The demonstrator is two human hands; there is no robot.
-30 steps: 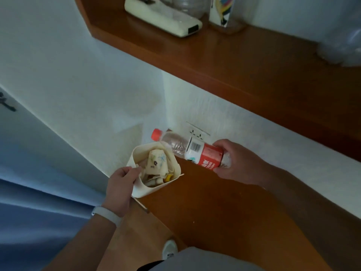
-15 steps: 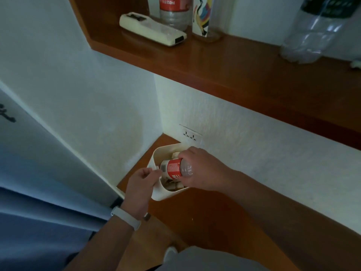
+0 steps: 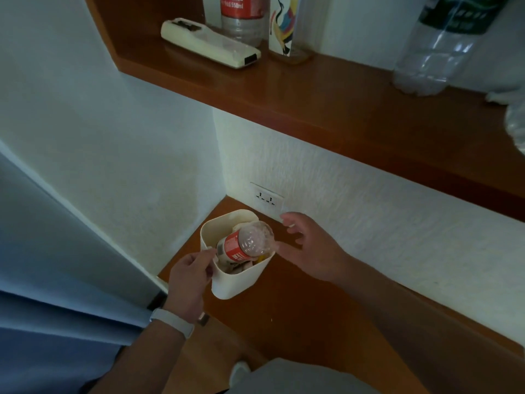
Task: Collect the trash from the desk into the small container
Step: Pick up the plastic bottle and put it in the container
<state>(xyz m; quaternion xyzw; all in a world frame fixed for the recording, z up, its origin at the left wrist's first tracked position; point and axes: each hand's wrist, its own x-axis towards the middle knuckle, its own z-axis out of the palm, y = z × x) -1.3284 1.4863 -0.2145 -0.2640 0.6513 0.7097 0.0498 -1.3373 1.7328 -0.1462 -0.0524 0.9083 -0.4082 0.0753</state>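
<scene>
Now left grip pinches container rim (right grip spread wide).

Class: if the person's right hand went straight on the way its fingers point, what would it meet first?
The right hand would probably meet the clear red-labelled plastic bottle, base-up in the small cream container; depth unclear.

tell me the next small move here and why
Probably lift the right hand toward the large clear bottle on the wooden ledge above: that hand is open and holds nothing, the red-label bottle sits neck-down in the small container, and the left hand grips the container's rim.
</scene>
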